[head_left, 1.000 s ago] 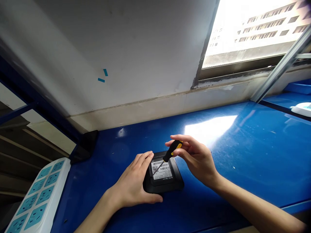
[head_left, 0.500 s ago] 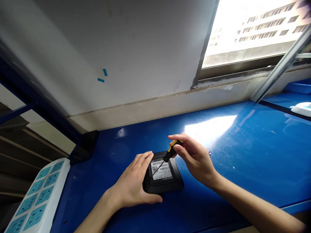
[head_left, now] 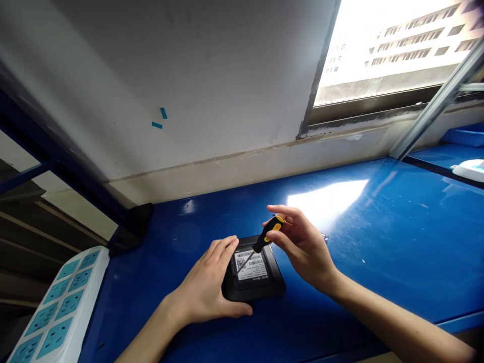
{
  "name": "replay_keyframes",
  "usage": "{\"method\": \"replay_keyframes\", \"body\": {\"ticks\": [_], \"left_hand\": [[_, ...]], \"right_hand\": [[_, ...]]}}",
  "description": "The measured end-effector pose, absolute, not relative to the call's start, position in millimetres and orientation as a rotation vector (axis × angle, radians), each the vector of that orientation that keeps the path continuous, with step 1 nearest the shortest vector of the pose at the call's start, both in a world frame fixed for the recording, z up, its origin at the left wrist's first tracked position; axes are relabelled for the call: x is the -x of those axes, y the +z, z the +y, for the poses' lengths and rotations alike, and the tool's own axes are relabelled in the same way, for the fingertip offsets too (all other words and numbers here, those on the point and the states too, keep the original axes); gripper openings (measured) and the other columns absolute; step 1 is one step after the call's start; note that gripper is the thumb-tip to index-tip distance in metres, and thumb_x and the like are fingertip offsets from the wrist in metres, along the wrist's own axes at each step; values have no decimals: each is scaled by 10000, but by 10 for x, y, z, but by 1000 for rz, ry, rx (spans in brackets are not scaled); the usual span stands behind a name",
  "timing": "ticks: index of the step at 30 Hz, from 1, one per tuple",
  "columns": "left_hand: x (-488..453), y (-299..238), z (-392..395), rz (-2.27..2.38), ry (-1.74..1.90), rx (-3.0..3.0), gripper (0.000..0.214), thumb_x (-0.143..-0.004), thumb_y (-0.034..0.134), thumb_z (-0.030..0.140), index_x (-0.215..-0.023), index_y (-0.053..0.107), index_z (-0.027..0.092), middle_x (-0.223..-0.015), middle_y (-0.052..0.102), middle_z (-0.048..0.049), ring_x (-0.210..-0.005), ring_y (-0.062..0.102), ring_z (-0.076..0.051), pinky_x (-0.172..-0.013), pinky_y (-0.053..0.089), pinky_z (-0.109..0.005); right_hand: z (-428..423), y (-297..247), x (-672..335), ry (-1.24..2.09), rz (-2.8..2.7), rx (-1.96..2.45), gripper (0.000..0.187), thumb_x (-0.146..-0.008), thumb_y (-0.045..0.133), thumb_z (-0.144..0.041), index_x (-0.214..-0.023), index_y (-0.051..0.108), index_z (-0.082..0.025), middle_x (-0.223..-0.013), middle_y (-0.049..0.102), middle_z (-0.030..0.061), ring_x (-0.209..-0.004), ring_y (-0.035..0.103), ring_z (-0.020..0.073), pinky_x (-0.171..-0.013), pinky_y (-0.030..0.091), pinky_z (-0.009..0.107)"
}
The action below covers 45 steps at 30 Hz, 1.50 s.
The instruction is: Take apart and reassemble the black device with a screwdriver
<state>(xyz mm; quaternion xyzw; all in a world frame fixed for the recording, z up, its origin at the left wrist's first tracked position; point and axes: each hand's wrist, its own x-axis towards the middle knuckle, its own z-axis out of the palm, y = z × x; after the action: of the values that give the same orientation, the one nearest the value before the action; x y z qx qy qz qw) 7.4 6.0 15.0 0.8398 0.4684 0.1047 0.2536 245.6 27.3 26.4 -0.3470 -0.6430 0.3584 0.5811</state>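
Head view: screwdriver (head_left: 264,237) tip on the black box (head_left: 253,275), mid-bench (head_left: 378,252).
Right hand (head_left: 302,247) fingertips, pinching the handle, have shifted since a second ago, apparently twisting; left hand (head_left: 207,287) clasps the box.

White label (head_left: 251,265) on the underside of the black device (head_left: 253,276): I can make out a QR code at its left and two barcodes at its top and right, with rows of fine print below them; none of the characters is legible to me.
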Motion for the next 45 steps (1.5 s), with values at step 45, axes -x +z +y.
{"method": "replay_keyframes", "body": {"ticks": [45], "left_hand": [[-87,166,48,1286,261,-2299,1218,-604,931,575,-1591,321,203,-1631,368,-147,-1499,329,-377,-1221,365,-535]], "right_hand": [[263,273,-2498,793,-1592,825,338,-1058,478,-313,-1363,623,-321,-1173,736,32,-846,736,113,-741,655,250]]}}
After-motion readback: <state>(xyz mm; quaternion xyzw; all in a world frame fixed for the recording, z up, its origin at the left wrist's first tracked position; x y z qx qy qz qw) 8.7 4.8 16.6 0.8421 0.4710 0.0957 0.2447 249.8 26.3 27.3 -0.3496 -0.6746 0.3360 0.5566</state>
